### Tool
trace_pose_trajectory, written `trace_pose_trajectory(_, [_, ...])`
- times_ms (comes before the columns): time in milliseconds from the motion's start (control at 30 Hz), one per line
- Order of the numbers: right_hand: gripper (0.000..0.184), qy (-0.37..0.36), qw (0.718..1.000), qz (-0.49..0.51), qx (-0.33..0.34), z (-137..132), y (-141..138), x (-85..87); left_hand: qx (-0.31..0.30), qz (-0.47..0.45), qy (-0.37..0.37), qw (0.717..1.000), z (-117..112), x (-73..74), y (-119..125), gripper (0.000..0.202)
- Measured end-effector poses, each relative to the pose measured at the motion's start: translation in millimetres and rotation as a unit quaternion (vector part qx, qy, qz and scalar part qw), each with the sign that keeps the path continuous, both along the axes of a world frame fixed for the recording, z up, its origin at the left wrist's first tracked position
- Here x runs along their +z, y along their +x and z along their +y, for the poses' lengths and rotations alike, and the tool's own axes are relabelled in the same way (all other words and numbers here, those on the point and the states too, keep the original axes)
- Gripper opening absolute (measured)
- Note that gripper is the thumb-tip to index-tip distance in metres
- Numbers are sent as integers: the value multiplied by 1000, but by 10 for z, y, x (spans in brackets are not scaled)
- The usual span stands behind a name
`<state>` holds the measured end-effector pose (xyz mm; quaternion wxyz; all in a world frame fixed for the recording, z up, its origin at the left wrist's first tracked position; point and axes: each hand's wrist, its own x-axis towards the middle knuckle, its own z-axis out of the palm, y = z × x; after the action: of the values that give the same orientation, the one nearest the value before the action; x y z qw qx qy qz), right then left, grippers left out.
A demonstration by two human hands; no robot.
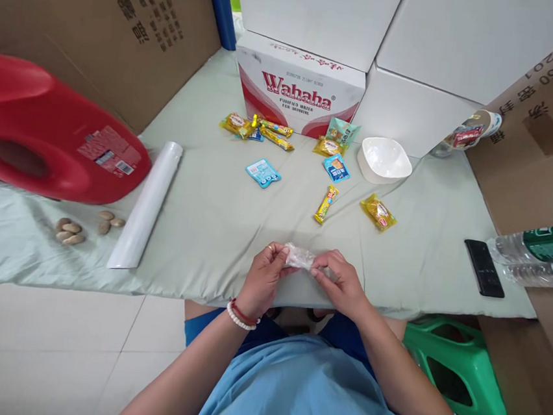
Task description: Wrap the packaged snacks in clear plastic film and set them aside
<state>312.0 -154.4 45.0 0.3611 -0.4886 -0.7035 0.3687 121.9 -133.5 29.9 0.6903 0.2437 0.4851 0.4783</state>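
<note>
Between my two hands, close to the table's front edge, is a crumpled piece of clear plastic film [300, 257]. My left hand [267, 272] pinches its left end, and my right hand [340, 282] pinches the right end. Whether anything is wrapped inside the film I cannot tell. Beyond my hands lie a yellow snack stick [326, 204], a gold-wrapped snack [378, 212], a blue snack packet [336, 167] and a light blue packet [263, 173].
A white bowl [384, 161] stands by a Wahaha carton [300, 89]. Left are a white roll [146, 208], several brown nuts or stones [69, 232] and a large red jug [64, 128]. Right are a black phone [484, 268] and plastic bottles [547, 245]. A green stool [465, 376] stands below.
</note>
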Motion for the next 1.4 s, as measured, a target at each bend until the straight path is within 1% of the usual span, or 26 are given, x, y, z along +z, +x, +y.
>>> trace_pose_trajectory(67, [27, -103, 990, 84, -40, -15, 24, 25, -17, -15, -15, 1000, -7, 19, -33, 61])
trace_pose_trajectory(133, [36, -174, 970, 148, -86, -32, 28, 46, -32, -21, -20, 999, -24, 53, -46, 62])
trace_pose_trajectory(200, [42, -201, 955, 181, -125, -43, 7, 57, -53, -12, -8, 998, -53, 92, -37, 61])
trace_pose_trajectory(267, [43, -214, 947, 191, -142, -52, -36, 63, -82, 7, 16, 996, -96, 121, -9, 59])
trace_pose_trajectory(333, [42, -232, 944, 196, -133, -62, -91, 69, -112, 25, 34, 993, -142, 125, 32, 55])
trace_pose_trajectory(400, [40, -243, 941, 207, -114, -71, -141, 73, -124, 39, 41, 991, -180, 104, 74, 52])
trace_pose_trajectory(500, [38, -245, 937, 223, -107, -70, -176, 72, -105, 38, 39, 993, -209, 49, 107, 46])
trace_pose_trajectory(633, [35, -236, 931, 236, -151, -40, -134, 76, -49, 21, 22, 998, -198, 18, 74, 41])
trace_pose_trajectory(700, [36, -242, 916, 268, -175, -21, -86, 90, -27, 3, 3, 1000, -177, 30, 35, 43])
trace_pose_trajectory(867, [40, -277, 863, 360, -220, 15, 78, 87, 10, -53, -42, 998, -125, 73, -58, 51])
trace_pose_trajectory(1033, [43, -294, 837, 388, -250, 24, 246, -11, 10, -88, -48, 995, -106, 54, -96, 52])
trace_pose_trajectory(1100, [44, -294, 839, 377, -259, 18, 286, -30, 10, -89, -46, 995, -103, 39, -101, 52])
trace_pose_trajectory(1167, [46, -292, 850, 357, -256, 12, 299, -22, 5, -71, -35, 997, -106, 30, -101, 50])
trace_pose_trajectory(1267, [61, -310, 867, 320, -223, 18, 268, 9, -24, -44, -17, 999, -122, 30, -84, 47])
trace_pose_trajectory(1333, [69, -324, 877, 288, -207, 31, 215, 13, -49, -43, -15, 998, -139, 36, -63, 48])
trace_pose_trajectory(1367, [69, -323, 883, 268, -208, 36, 181, 8, -57, -42, -14, 997, -148, 40, -49, 48])
trace_pose_trajectory(1400, [64, -315, 891, 248, -212, 39, 143, 0, -62, -35, -12, 997, -156, 43, -34, 48])
